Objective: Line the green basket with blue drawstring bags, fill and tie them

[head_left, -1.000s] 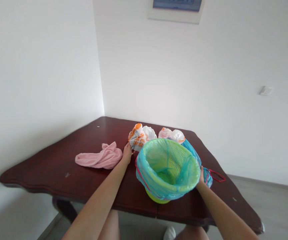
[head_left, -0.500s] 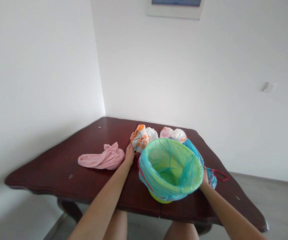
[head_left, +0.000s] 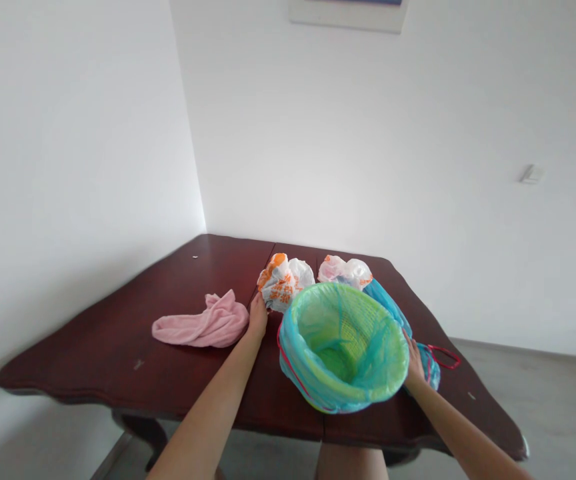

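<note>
A green mesh waste bin (head_left: 341,367) stands on the table, tilted a little, with a translucent blue bag (head_left: 301,370) lining it and folded over its rim. My right hand (head_left: 415,360) is closed against the bin's right side, its fingertips partly hidden. Beyond the bin's left edge, my left hand (head_left: 258,313) grips the lower left of a crumpled white plastic bag (head_left: 282,287) with orange print. That hand's fingers are partly hidden by the bag. To its left lies a bunched pink cloth (head_left: 213,323).
Another crumpled white bag (head_left: 345,270) lies behind the bin. Blue plastic (head_left: 385,303) stretches along the bin's far right, and a blue bundle with a red drawstring (head_left: 443,357) sits beside my right hand. The dark wooden table (head_left: 118,327) meets white walls.
The bin has shifted slightly, and less of its green base shows below the liner. My right hand shows more along its side. The view has moved a little.
</note>
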A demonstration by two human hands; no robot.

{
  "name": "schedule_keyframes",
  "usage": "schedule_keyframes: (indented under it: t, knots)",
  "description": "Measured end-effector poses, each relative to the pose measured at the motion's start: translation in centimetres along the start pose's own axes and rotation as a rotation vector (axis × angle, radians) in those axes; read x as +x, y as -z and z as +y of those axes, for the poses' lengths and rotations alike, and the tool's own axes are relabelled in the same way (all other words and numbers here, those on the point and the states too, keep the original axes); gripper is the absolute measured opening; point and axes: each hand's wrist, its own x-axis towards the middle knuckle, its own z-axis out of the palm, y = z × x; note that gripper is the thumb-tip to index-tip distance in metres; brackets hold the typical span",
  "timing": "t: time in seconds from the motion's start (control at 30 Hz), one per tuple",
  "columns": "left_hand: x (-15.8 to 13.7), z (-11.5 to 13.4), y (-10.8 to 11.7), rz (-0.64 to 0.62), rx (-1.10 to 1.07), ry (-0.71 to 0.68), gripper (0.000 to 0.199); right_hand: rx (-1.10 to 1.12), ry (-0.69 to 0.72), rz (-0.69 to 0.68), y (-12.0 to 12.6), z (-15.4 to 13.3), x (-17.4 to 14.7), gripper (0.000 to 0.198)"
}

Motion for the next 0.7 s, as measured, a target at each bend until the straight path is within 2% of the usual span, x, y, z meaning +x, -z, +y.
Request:
schedule_keyframes:
  t: [0.13, 0.37, 0.7]
  knots:
    - [0.1, -0.1, 0.2, 0.02, 0.012, -0.02, 0.062, -0.006, -0.01, 0.009, 0.1, -0.1, -0.1, 0.07]
    - [-0.4, 0.3, 0.1, 0.018, -0.004, -0.023, 0.071, -0.012, -0.033, -0.009, 1.2, -1.3, -0.6, 0.077]
    - [-1.1, 1.2, -0.3, 0.016, -0.002, -0.027, 0.068, -0.044, -0.046, -0.007, 2.3, -2.3, -1.1, 0.077]
